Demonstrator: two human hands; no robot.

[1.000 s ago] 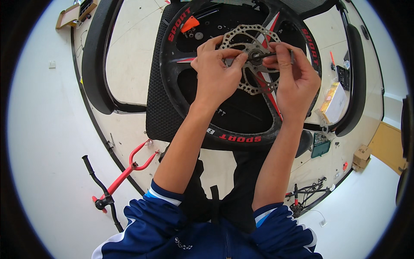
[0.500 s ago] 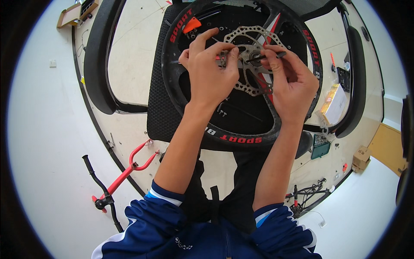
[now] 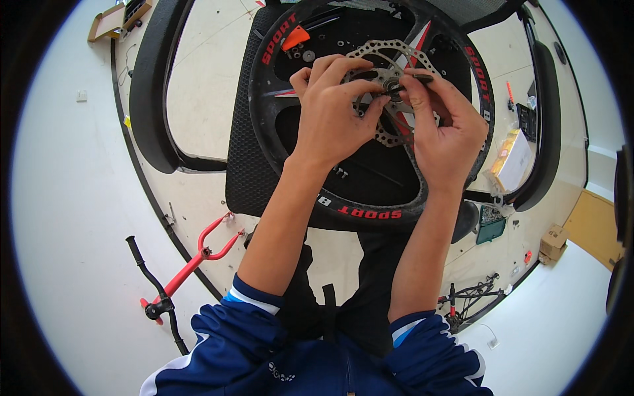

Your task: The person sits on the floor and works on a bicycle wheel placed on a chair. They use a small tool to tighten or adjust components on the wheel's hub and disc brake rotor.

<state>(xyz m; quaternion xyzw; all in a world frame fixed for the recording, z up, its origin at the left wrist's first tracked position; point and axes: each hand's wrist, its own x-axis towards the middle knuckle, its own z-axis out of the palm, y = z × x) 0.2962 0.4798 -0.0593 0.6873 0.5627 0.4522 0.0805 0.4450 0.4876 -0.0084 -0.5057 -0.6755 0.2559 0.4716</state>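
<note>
A black bicycle wheel (image 3: 263, 115) with red lettering and thick spokes lies flat in front of me, with a silver disc brake rotor (image 3: 378, 45) over its hub. My left hand (image 3: 333, 105) pinches at the hub, thumb and forefinger close together around the tip of a thin dark rod-shaped tool (image 3: 422, 78). The tool's other end is gripped between the thumb and fingers of my right hand (image 3: 449, 122). Whether a small bolt sits at the tip is hidden by my fingertips. Small bolts (image 3: 340, 173) lie inside the wheel's lower opening.
The wheel rests on a black mesh chair seat (image 3: 246, 165) between two armrests (image 3: 150, 92). An orange piece (image 3: 295, 37) and a washer (image 3: 309, 56) lie in the upper left opening. A red fork (image 3: 188, 269) with a handlebar stands lower left; a green case (image 3: 490, 228) sits right.
My left hand has shifted right to the hub, its thumb and forefinger now meeting at the tool's tip. The right hand stays nearly in place, its tool slightly turned.
</note>
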